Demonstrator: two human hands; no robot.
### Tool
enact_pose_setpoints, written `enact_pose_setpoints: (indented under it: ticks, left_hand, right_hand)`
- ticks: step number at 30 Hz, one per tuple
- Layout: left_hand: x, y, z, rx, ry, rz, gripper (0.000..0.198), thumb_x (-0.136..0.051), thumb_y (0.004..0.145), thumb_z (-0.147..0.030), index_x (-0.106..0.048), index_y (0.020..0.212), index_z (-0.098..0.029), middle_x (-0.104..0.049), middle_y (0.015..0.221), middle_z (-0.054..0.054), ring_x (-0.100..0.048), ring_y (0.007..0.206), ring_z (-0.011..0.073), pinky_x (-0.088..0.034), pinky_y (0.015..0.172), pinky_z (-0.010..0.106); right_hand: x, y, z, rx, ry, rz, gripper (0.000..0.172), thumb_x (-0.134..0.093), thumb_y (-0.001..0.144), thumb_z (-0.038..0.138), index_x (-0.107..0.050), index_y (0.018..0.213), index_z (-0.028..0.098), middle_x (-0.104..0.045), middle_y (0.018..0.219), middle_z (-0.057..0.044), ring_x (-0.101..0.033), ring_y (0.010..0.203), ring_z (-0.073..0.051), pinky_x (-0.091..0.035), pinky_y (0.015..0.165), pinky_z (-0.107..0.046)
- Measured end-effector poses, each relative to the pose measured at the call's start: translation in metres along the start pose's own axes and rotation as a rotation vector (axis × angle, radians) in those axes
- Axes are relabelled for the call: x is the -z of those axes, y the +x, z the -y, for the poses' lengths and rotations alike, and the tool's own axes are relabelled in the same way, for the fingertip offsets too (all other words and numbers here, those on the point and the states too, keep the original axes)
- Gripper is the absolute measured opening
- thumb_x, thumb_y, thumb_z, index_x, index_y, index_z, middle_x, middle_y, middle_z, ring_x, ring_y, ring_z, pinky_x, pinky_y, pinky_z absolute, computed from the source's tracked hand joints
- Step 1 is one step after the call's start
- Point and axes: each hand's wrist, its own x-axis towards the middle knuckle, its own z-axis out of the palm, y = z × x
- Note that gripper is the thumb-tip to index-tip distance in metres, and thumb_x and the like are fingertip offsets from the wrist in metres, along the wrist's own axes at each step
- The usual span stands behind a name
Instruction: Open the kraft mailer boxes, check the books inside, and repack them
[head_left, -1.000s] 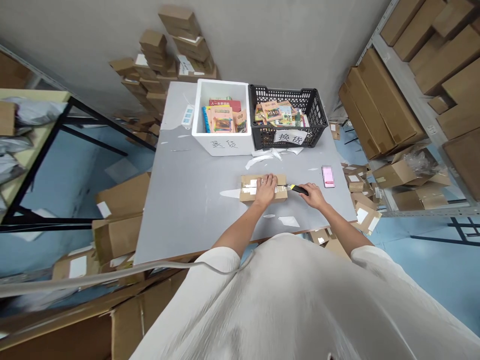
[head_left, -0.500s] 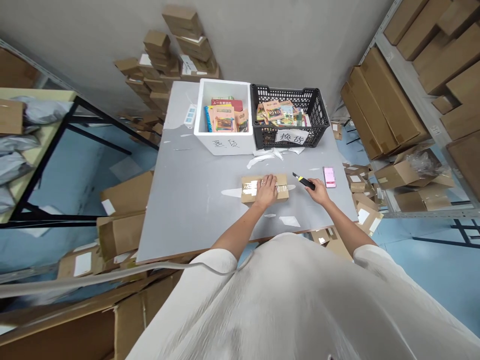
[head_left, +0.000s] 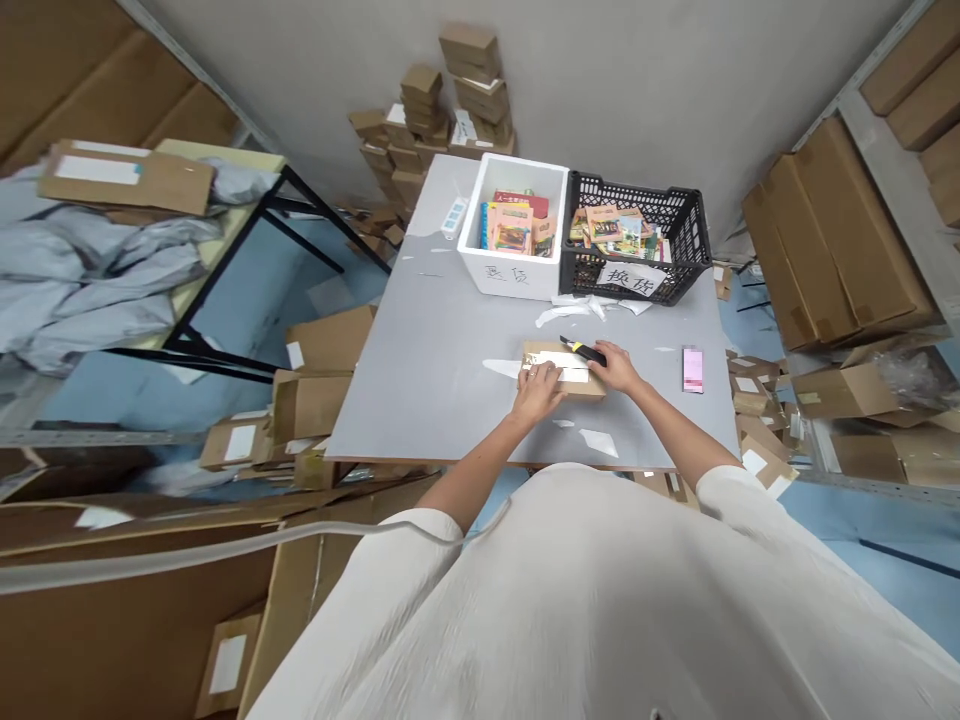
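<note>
The box (head_left: 574, 379) lies on the table (head_left: 420, 350), near the edge at 6 o'clock, a white label on its top. The left hand (head_left: 538, 392) lies over the box's 8 o'clock corner, fingers on the top; whether it grips cannot be told. The right hand (head_left: 616, 367), at the box's 2 o'clock corner, grasps a knife (head_left: 585, 352) whose blade points to 10 o'clock; whether the blade touches the box is unclear. From the box, a white bin (head_left: 514, 283) of books stands at 11 o'clock, a black crate (head_left: 581, 275) of books at 1, just beside the bin, and a phone (head_left: 692, 369) lies at 3.
</note>
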Motion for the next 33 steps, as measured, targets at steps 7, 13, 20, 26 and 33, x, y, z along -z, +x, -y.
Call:
enact_pose_setpoints:
  ticks: [7,13,20,26,33]
  left_hand:
    - [-0.008,0.005,0.008,0.112,0.003,0.039,0.040,-0.052,0.112,-0.037,-0.065,0.147,-0.023,-0.078,0.128,0.016,-0.074,0.121,0.0360,-0.052,0.113,0.051]
    - [-0.019,0.022,0.012,0.176,-0.069,0.004,0.044,-0.046,0.114,-0.035,-0.055,0.156,-0.024,-0.079,0.135,0.014,-0.077,0.120,0.0334,-0.059,0.102,0.043]
    - [-0.030,0.054,-0.013,0.189,-0.340,-0.059,0.071,-0.063,0.103,-0.045,-0.048,0.168,-0.021,-0.058,0.163,0.019,-0.061,0.149,0.0389,-0.056,0.120,0.050]
    - [-0.019,0.074,-0.023,0.193,-0.293,-0.112,0.079,-0.066,0.099,-0.047,-0.048,0.171,-0.019,-0.050,0.169,0.023,-0.052,0.155,0.0450,-0.045,0.130,0.059]
    - [-0.006,0.084,-0.040,0.177,-0.179,0.010,0.089,-0.064,0.097,-0.048,-0.037,0.177,-0.019,-0.039,0.180,0.023,-0.048,0.158,0.0456,-0.043,0.129,0.057]
  right_hand:
    - [0.003,0.000,0.016,-0.064,-0.060,0.064,0.047,-0.060,0.105,0.043,-0.074,0.145,0.021,-0.072,0.154,-0.019,-0.057,0.146,-0.045,-0.046,0.117,-0.061]
    - [0.018,-0.006,0.010,-0.170,-0.085,0.054,0.051,-0.058,0.108,0.049,-0.071,0.148,0.020,-0.080,0.141,-0.017,-0.066,0.133,-0.041,-0.050,0.113,-0.052]
    - [0.021,-0.020,0.003,-0.266,0.198,-0.053,0.042,-0.059,0.106,0.051,-0.073,0.133,0.021,-0.083,0.130,-0.012,-0.075,0.117,-0.031,-0.059,0.104,-0.042]
    - [0.025,-0.030,0.001,-0.334,0.381,-0.153,0.038,-0.063,0.104,0.052,-0.071,0.127,0.024,-0.083,0.128,-0.009,-0.077,0.120,-0.029,-0.059,0.108,-0.044]
    - [0.024,-0.044,-0.008,-0.403,0.427,-0.154,0.037,-0.062,0.104,0.057,-0.066,0.125,0.027,-0.085,0.113,-0.007,-0.080,0.109,-0.030,-0.061,0.103,-0.045]
